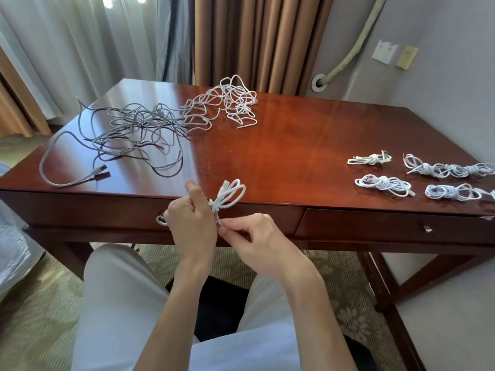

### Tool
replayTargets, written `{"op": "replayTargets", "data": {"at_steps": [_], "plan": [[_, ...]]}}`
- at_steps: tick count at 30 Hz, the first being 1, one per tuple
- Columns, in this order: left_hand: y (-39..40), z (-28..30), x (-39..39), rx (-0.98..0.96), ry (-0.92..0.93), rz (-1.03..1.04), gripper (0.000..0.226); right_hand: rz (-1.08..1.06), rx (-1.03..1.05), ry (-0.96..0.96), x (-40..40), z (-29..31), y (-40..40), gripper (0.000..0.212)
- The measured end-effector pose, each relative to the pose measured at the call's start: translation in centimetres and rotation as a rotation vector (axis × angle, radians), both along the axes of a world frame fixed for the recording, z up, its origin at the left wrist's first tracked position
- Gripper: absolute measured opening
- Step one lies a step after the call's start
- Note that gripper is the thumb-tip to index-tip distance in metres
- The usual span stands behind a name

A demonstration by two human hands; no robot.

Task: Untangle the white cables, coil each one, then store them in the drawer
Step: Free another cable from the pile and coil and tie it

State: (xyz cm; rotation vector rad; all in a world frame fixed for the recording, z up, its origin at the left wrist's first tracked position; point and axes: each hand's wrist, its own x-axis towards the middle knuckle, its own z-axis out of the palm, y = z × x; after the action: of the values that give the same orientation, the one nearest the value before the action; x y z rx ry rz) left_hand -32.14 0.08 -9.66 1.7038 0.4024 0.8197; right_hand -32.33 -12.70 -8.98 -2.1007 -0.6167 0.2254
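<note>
My left hand (193, 220) grips a small coiled white cable (231, 194) in front of the desk's front edge, loops sticking up to the right of the fist. My right hand (254, 236) pinches the cable's loose end just below the coil. A tangled heap of white cables (160, 124) lies on the desk's back left. Several coiled white cables (383, 184) lie in two rows at the right. Two shut drawers sit under the desktop: the left drawer (93, 210) behind my hands, the right drawer (375, 226) with a small knob.
The wooden desk (294, 145) stands against curtains and a grey wall. My knees in light trousers are below the hands. A patterned carpet covers the floor. Pale bedding shows at the far left edge.
</note>
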Motion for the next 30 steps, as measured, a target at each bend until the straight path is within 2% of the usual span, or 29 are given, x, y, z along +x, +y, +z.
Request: {"op": "replayTargets", "data": {"at_steps": [2,6,9,12,14,15,17,20,23,25,27,28,30], "plan": [[0.3,0.0,-0.1,0.131,0.024,0.068,0.075,0.040,-0.116,-0.064,-0.5,0.9,0.3,0.023],[0.9,-0.9,0.3,0.221,0.082,0.056,0.069,0.042,-0.373,-0.111,-1.6,3.1,1.1,0.027],[1.0,-1.2,0.5,0.391,0.104,-0.001,0.063,0.003,-0.419,-0.143,-2.2,4.1,0.6,0.032],[1.8,-1.3,1.0,0.519,0.220,-0.169,0.068,-0.071,-0.410,-0.273,-2.2,4.2,-0.1,0.028],[2.3,-1.7,1.0,0.612,0.229,-0.410,0.070,-0.124,-0.335,-0.332,-1.9,4.2,-0.5,0.023],[2.4,-2.0,0.9,0.588,0.203,-0.518,0.070,-0.160,-0.267,-0.337,-1.6,4.2,-0.9,0.022],[2.1,-1.8,0.5,0.410,0.146,-0.656,0.069,-0.219,-0.128,-0.291,-0.8,3.8,-2.0,0.021],[1.2,-1.0,-0.3,0.124,0.167,-0.864,0.067,-0.186,0.101,-0.093,0.0,3.0,-3.6,0.024],[0.2,-0.4,-0.6,-0.118,0.141,-0.935,0.068,-0.150,0.256,0.047,0.5,1.7,-4.0,0.023],[-0.6,-0.3,-0.2,-0.287,0.095,-0.803,0.072,-0.147,0.269,0.070,1.0,0.5,-3.7,0.013],[-1.2,-0.6,0.4,-0.419,0.075,-0.564,0.073,-0.141,0.158,0.034,1.5,-0.6,-3.2,0.016],[-1.3,-0.7,0.6,-0.440,0.068,-0.445,0.072,-0.127,0.095,0.017,1.5,-1.0,-2.8,0.019],[-1.2,-1.0,0.8,-0.348,0.030,-0.228,0.069,-0.092,-0.035,0.000,1.1,-1.4,-1.6,0.023]]}}
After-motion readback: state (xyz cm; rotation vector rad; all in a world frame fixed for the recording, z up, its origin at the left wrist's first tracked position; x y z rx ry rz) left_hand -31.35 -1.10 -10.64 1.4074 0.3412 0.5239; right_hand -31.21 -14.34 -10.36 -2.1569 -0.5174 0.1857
